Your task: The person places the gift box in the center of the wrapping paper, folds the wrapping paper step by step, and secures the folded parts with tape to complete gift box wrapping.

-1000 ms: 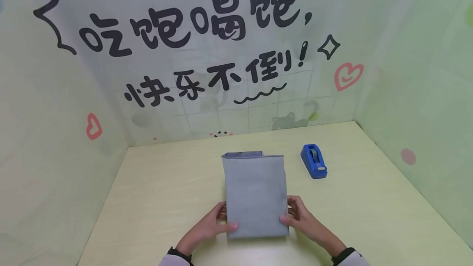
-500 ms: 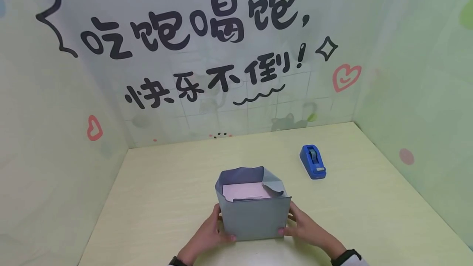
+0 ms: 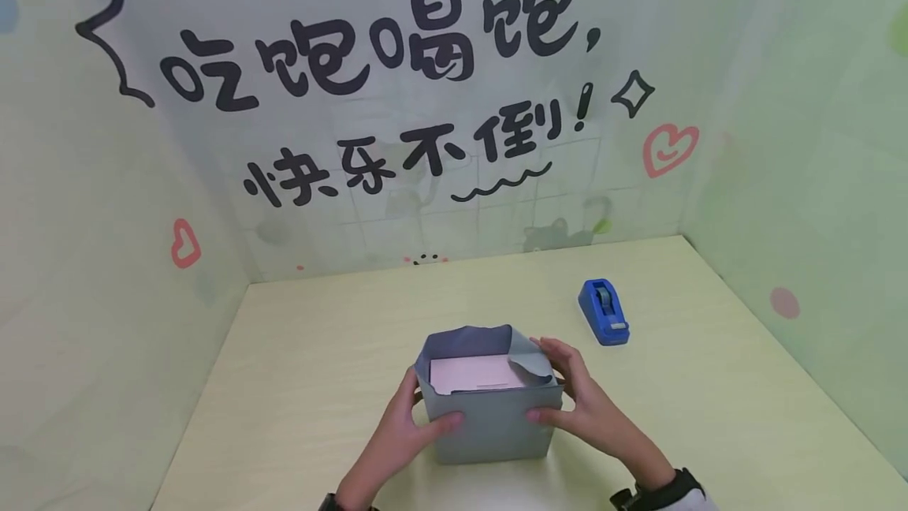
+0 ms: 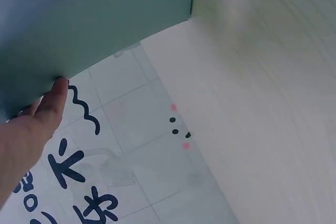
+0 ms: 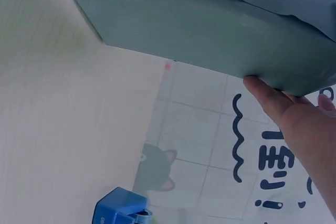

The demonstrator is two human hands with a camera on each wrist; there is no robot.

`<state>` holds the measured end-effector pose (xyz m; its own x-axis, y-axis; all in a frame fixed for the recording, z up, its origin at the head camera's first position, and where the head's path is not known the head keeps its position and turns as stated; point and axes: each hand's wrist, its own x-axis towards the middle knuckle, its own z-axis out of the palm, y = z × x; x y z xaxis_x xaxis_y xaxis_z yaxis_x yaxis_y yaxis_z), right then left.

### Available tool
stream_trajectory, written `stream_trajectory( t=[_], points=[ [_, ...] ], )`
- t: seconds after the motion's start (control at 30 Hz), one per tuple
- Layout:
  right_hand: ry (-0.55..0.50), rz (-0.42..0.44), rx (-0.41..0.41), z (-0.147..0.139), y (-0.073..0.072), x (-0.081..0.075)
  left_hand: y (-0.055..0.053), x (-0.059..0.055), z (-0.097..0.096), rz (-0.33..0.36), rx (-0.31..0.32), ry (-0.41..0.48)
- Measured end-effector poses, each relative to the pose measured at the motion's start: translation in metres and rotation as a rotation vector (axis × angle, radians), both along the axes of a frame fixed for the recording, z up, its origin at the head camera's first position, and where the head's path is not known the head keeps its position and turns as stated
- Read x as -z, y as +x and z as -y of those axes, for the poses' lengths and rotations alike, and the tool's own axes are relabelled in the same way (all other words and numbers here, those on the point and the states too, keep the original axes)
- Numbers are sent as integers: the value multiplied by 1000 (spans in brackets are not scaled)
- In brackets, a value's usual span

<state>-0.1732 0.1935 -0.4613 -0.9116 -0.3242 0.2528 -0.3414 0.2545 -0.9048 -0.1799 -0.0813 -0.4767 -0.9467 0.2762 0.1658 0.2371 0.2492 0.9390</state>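
A box in grey-blue wrapping paper (image 3: 496, 428) stands on the table in front of me, its unfolded paper end facing up. Inside that paper rim shows the box's pale pink end (image 3: 464, 371), and a paper flap (image 3: 528, 357) leans inward at the right. My left hand (image 3: 400, 436) grips the left side, thumb on the front face and fingers on the side. On the opposite side my right hand (image 3: 592, 412) holds it likewise, fingers up near the rim and thumb on the front. Both wrist views show fingertips along the paper's edge.
A blue tape dispenser (image 3: 604, 312) stands toward the back right of the pale wooden table (image 3: 312, 353). Printed panels with black lettering (image 3: 440, 30) enclose the table at the back and both sides.
The wrapped box has tipped from showing a long face to showing its open paper end upward. Both hands have then slid higher on its sides, toward the rim.
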Motion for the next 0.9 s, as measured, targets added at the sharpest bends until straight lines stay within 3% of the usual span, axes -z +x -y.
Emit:
stream_trajectory(
  t=[0.1,0.27,0.4,0.6,0.9],
  points=[
    [-58,17,9,0,2,4,1,-4,-4,-8,-39,68],
    [-111,11,-10,1,3,11,3,-2,-6,-41,-45,142],
    [-125,5,-10,1,3,12,3,1,-7,-79,-25,155],
    [-112,15,-18,1,4,12,7,2,-9,-64,1,122],
    [-111,51,-15,2,3,13,8,-6,-14,-19,-33,150]
  ],
)
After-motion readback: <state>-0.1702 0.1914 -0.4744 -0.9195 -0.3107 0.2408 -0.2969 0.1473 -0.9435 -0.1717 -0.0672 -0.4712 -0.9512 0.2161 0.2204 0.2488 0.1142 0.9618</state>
